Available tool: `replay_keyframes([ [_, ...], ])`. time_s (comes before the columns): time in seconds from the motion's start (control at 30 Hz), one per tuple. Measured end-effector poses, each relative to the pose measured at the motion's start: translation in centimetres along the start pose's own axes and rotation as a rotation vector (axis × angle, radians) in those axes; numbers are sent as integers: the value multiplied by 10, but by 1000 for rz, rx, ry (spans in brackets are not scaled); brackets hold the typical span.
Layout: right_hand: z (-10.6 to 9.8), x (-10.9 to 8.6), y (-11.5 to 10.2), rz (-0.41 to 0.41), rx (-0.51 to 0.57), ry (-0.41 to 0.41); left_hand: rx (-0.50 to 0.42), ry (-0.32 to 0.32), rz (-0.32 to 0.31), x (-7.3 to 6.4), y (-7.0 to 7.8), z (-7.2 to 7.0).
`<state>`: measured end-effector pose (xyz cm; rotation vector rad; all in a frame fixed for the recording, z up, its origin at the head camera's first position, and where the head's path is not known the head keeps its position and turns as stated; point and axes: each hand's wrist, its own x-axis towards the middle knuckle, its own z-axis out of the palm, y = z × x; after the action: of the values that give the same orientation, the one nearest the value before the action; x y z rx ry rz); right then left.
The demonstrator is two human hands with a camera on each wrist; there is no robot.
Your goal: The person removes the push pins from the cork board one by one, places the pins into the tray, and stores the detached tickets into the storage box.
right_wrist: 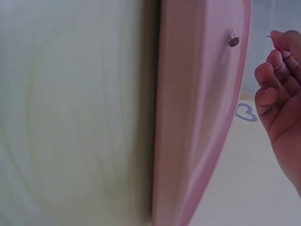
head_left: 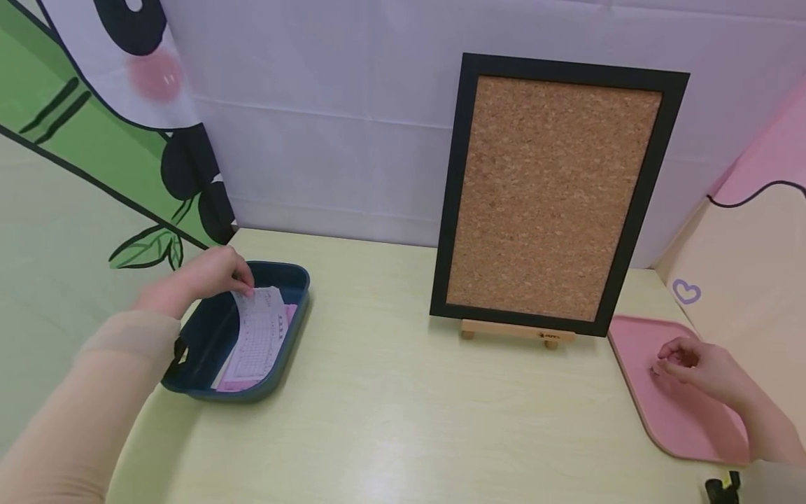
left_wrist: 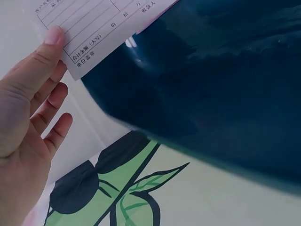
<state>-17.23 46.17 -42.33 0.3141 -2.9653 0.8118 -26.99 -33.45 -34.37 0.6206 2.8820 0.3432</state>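
In the head view my left hand (head_left: pixel 217 274) pinches the top edge of a printed paper receipt slip (head_left: pixel 259 336), which tilts up out of a dark blue basin (head_left: pixel 301 308). The left wrist view shows my thumb on the corner of the slip (left_wrist: pixel 108 28), with ruled lines and Chinese print. Over a pink tray (head_left: pixel 686 427) at the right, my right hand (head_left: pixel 705 371) pinches a thumbtack (right_wrist: pixel 268 36); only its thin point shows past the fingertips. Another metal tack (right_wrist: pixel 233 41) lies on the tray in the right wrist view.
A cork board (head_left: pixel 554 203) with a black frame leans on a small wooden easel (head_left: pixel 516 330) at the back of the pale table (head_left: pixel 390 413). Pink-edged paper (head_left: pixel 239 385) lies under the slip in the basin. Printed cloth (head_left: pixel 327 140) hangs behind.
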Motion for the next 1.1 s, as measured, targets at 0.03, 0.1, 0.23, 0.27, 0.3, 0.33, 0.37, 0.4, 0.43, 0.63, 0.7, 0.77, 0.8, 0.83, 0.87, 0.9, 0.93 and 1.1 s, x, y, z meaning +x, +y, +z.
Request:
replay_keyframes([
  [0.03,0,0,1,6,0,-7,15,-2,11,1,0,2],
  [0.1,1,0,1,17,5,-24,37,-11,22,3,0,6],
  [0.23,3,0,5,35,-1,-42,51,-33,22,7,0,13],
  [0.27,3,0,7,38,-4,-46,51,-39,20,8,0,15],
  [0.3,4,0,8,38,-8,-48,47,-44,15,9,1,17],
  [0.33,4,0,10,36,-12,-48,48,-48,15,10,1,18],
  [0.37,5,0,11,33,-15,-49,47,-53,13,10,2,20],
  [0.4,6,1,12,29,-21,-49,45,-57,9,10,2,21],
  [0.43,7,2,13,28,-26,-51,45,-61,8,10,3,21],
  [0.63,12,8,18,37,-28,-74,36,-80,-8,8,6,24],
  [0.7,14,10,18,34,-16,-88,33,-87,-12,7,6,25],
  [0.77,16,12,18,38,-10,-98,30,-91,-13,7,5,26],
  [0.8,16,13,17,40,-13,-105,25,-92,-20,6,5,27],
  [0.83,17,14,16,46,-18,-108,24,-91,-20,6,5,28],
  [0.87,17,14,15,48,-24,-114,22,-90,-22,6,4,29],
  [0.9,17,14,15,56,-24,-116,22,-84,-19,6,4,29],
  [0.93,17,15,14,62,-27,-117,21,-77,-17,7,4,30],
  [1.1,14,13,11,51,-29,-112,34,-36,5,9,7,29],
])
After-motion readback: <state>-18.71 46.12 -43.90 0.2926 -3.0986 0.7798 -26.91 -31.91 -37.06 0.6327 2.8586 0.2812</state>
